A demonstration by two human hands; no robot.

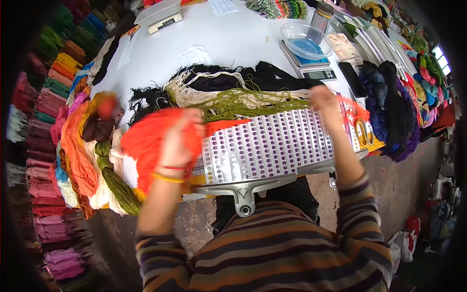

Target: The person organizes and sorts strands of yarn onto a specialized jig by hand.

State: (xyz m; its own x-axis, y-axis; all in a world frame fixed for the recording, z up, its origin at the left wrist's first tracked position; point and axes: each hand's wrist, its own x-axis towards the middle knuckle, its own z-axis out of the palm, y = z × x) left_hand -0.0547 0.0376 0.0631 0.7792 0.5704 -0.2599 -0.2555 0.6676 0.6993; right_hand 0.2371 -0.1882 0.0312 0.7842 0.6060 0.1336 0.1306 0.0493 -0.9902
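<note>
My left hand (184,138), smeared by motion, is closed around a bright red skein of thread (148,141), which fans out to the left over the table edge. My right hand (325,103) is above the far right corner of a white card with rows of small dark dots (267,143); its blurred fingers look curled together, and anything in them cannot be made out. Behind the card lie olive-green threads (243,103), cream threads (187,92) and black threads (277,78). Red strands (357,111) lie beside my right wrist, near gold-handled scissors (362,132).
Coloured skeins (80,160) hang over the left table edge, dark ones (386,104) over the right. A digital scale (318,73) bears a clear plastic bowl (306,41), near a jar (322,18) and a black phone (352,80). A metal bracket (243,192) juts from the front edge.
</note>
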